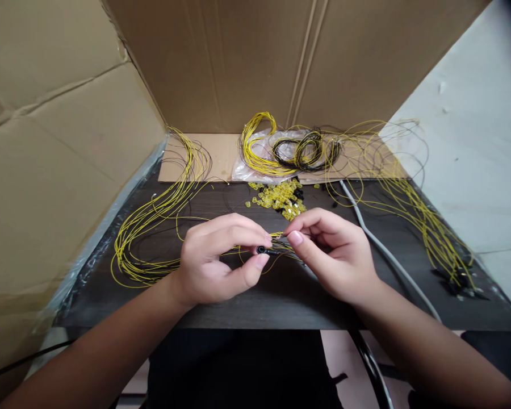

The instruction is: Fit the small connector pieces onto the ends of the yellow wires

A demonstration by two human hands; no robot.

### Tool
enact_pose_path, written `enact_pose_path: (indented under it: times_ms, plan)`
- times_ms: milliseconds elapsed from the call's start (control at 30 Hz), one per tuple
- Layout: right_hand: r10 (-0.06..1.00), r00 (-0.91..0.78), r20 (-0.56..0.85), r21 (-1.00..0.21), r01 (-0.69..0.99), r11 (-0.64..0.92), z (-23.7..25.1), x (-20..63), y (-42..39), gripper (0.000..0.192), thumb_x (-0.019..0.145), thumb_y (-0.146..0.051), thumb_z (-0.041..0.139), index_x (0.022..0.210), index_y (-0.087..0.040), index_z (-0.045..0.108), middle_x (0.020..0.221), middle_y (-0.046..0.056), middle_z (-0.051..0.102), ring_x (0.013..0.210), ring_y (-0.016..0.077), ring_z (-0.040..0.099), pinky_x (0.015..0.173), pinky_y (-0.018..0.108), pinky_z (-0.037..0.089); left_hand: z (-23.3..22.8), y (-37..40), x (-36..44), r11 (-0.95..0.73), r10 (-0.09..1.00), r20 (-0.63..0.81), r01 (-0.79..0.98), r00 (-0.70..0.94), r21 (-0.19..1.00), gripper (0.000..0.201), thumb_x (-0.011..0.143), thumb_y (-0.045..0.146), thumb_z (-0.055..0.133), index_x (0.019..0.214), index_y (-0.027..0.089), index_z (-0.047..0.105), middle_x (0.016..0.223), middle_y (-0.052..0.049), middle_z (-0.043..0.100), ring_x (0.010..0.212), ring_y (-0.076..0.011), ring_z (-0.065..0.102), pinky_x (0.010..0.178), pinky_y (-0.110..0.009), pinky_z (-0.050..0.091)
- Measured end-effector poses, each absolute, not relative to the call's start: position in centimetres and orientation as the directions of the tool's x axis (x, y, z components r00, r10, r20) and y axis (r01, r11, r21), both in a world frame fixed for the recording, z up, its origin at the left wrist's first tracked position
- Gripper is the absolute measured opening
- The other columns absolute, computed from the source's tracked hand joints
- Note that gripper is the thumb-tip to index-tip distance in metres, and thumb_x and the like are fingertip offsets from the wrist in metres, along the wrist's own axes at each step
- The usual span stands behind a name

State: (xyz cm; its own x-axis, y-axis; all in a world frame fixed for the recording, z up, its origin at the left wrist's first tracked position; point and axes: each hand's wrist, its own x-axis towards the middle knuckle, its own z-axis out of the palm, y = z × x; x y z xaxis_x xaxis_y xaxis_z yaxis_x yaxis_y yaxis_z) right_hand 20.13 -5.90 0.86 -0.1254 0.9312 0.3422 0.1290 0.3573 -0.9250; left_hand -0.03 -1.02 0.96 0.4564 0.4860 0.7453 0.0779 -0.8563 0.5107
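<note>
The left hand [221,258] pinches a small black cylindrical connector [264,250] between the tips of thumb and index finger, its round open end turned toward the near left, above the middle of the dark wood-grain tabletop [255,309]; the right hand [336,255], just to the right, has thumb and index fingertips brought close together beside thin wires, though I cannot tell whether one is gripped between them; several thin yellow and black wires run behind and between the two hands; to the left, a bundle of yellow and black wires [130,250] curves from the far edge round toward the left hand; just beyond the hands lies a pile of small translucent yellow pieces [281,196], with small black pieces [298,193] among them and at its right side; farther off, a yellow wire coil [249,150] and a black wire coil [309,150] rest on a clear plastic bag [241,172], over a flat cardboard sheet [221,153]; on the right, a loose wire bundle [430,227] sweeps nearer to a cluster of black ends [455,281]; a grey cable [383,250] crosses the tabletop between that bundle and the right hand; a cardboard panel [247,62] stands at the far side.
</note>
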Motion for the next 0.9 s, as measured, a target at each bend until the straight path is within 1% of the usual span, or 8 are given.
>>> enact_pose_path:
  times_ms: [167, 267, 333, 467, 600, 667, 767, 900]
  plan:
    - [0.921, -0.145, 0.363, -0.915, 0.131, 0.381, 0.73, 20.14, -5.73, 0.004, 0.093, -0.022, 0.062, 0.093, -0.019, 0.063, 0.081, 0.001, 0.061, 0.069, 0.0084, 0.056, 0.062, 0.021, 0.045, 1.11, -1.15, 0.12, -0.884, 0.444, 0.754, 0.095, 0.485, 0.459, 0.017, 0.077, 0.010, 0.069, 0.092, 0.018, 0.069, 0.088, -0.004, 0.075, 0.078, -0.0133, 0.072, 0.070, -0.023, 0.060]
    - [0.920, -0.153, 0.360, -0.913, 0.146, 0.381, 0.66, 20.14, -5.64, 0.006, 0.093, -0.024, 0.062, 0.094, -0.018, 0.063, 0.082, 0.002, 0.062, 0.070, 0.0099, 0.057, 0.063, 0.022, 0.047, 1.16, -1.22, 0.14, -0.904, 0.406, 0.760, 0.101, 0.508, 0.415, 0.017, 0.076, 0.009, 0.070, 0.091, 0.016, 0.069, 0.089, -0.006, 0.075, 0.081, -0.0135, 0.072, 0.074, -0.022, 0.061]
    - [0.922, -0.153, 0.357, -0.911, 0.160, 0.379, 0.65, 20.15, -5.61, 0.007, 0.093, -0.025, 0.062, 0.094, -0.018, 0.063, 0.084, 0.003, 0.062, 0.071, 0.0111, 0.058, 0.063, 0.023, 0.048, 1.18, -1.23, 0.12, -0.915, 0.387, 0.762, 0.111, 0.520, 0.389, 0.016, 0.075, 0.010, 0.071, 0.090, 0.016, 0.070, 0.089, -0.006, 0.074, 0.080, -0.0129, 0.072, 0.072, -0.021, 0.060]
    - [0.920, -0.150, 0.362, -0.908, 0.166, 0.384, 0.65, 20.18, -5.65, 0.007, 0.093, -0.025, 0.062, 0.094, -0.018, 0.063, 0.084, 0.003, 0.062, 0.071, 0.0115, 0.058, 0.061, 0.024, 0.047, 1.20, -1.14, 0.04, -0.915, 0.401, 0.761, 0.176, 0.510, 0.364, 0.013, 0.075, 0.015, 0.072, 0.087, 0.019, 0.071, 0.089, -0.005, 0.070, 0.075, -0.0120, 0.068, 0.067, -0.022, 0.059]
    - [0.911, -0.167, 0.376, -0.902, 0.161, 0.402, 0.57, 20.18, -5.72, 0.005, 0.093, -0.024, 0.062, 0.095, -0.019, 0.063, 0.083, 0.002, 0.062, 0.069, 0.0109, 0.057, 0.060, 0.024, 0.046, 1.19, -1.08, 0.02, -0.917, 0.397, 0.764, 0.179, 0.509, 0.357, 0.013, 0.075, 0.015, 0.072, 0.088, 0.018, 0.072, 0.099, -0.008, 0.069, 0.078, -0.0134, 0.068, 0.068, -0.024, 0.060]
    - [0.908, -0.178, 0.379, -0.895, 0.177, 0.408, 0.53, 20.20, -5.72, 0.005, 0.094, -0.023, 0.061, 0.096, -0.019, 0.063, 0.082, 0.002, 0.063, 0.069, 0.0114, 0.058, 0.060, 0.024, 0.047, 1.20, -1.10, 0.06, -0.920, 0.387, 0.762, 0.164, 0.519, 0.356, 0.014, 0.076, 0.014, 0.072, 0.089, 0.018, 0.071, 0.102, -0.008, 0.070, 0.081, -0.0138, 0.070, 0.071, -0.024, 0.061]
    - [0.897, -0.187, 0.400, -0.871, 0.226, 0.436, 0.50, 20.28, -5.67, 0.005, 0.093, -0.022, 0.062, 0.096, -0.019, 0.064, 0.083, 0.003, 0.066, 0.070, 0.0122, 0.061, 0.060, 0.025, 0.048, 1.24, -1.14, 0.12, -0.920, 0.387, 0.761, 0.164, 0.520, 0.355, 0.014, 0.078, 0.014, 0.071, 0.091, 0.019, 0.071, 0.098, -0.006, 0.072, 0.083, -0.0137, 0.071, 0.074, -0.023, 0.061]
    - [0.868, -0.221, 0.445, -0.823, 0.282, 0.493, 0.47, 20.38, -5.54, 0.005, 0.092, -0.019, 0.063, 0.097, -0.019, 0.065, 0.084, 0.002, 0.068, 0.069, 0.0111, 0.062, 0.061, 0.024, 0.048, 1.19, -1.11, 0.09, -0.922, 0.386, 0.767, 0.180, 0.512, 0.343, 0.016, 0.077, 0.013, 0.072, 0.091, 0.019, 0.072, 0.095, -0.006, 0.073, 0.081, -0.0129, 0.071, 0.073, -0.022, 0.060]
